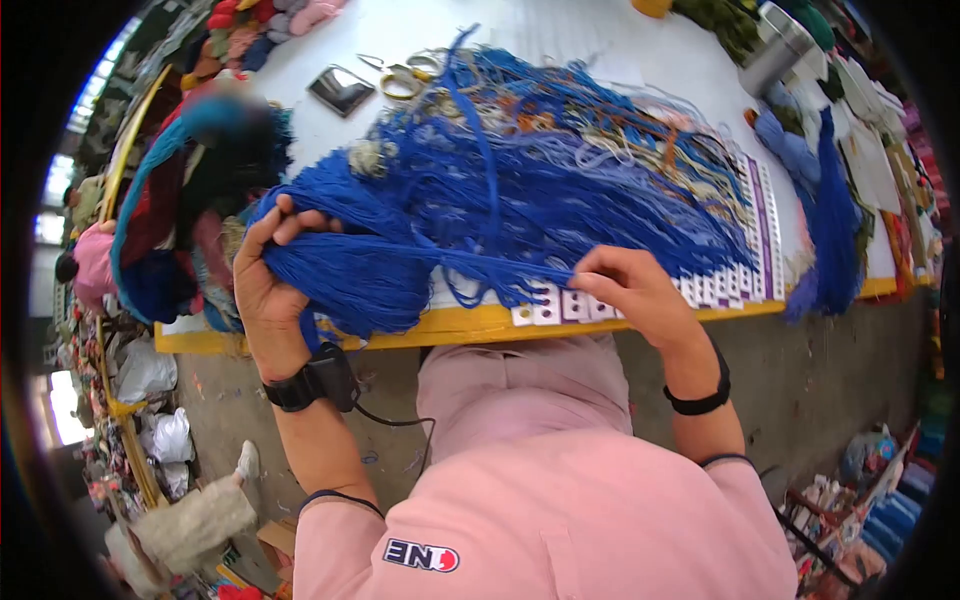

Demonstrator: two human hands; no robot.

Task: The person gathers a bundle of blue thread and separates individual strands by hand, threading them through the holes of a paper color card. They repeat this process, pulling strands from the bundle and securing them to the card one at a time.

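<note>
My left hand (268,262) is wrapped around a thick hank of blue yarn (355,285) near the front edge of the table. From that hank a thin bunch of strands runs right to my right hand (625,283), which pinches it between thumb and fingertips. Behind and between my hands spreads a large heap of yarn (560,150), mostly blue, with orange, cream and light-blue strands towards the back. Under its right end lie white cards with punched holes (600,305), in rows along the table edge.
The white table (570,25) has a yellow front edge (450,328). Scissors (403,82) and a phone (341,90) lie behind the yarn. A metal tumbler (778,50) stands at the back right, beside more blue yarn (835,240). Coloured skeins (240,40) are piled back left.
</note>
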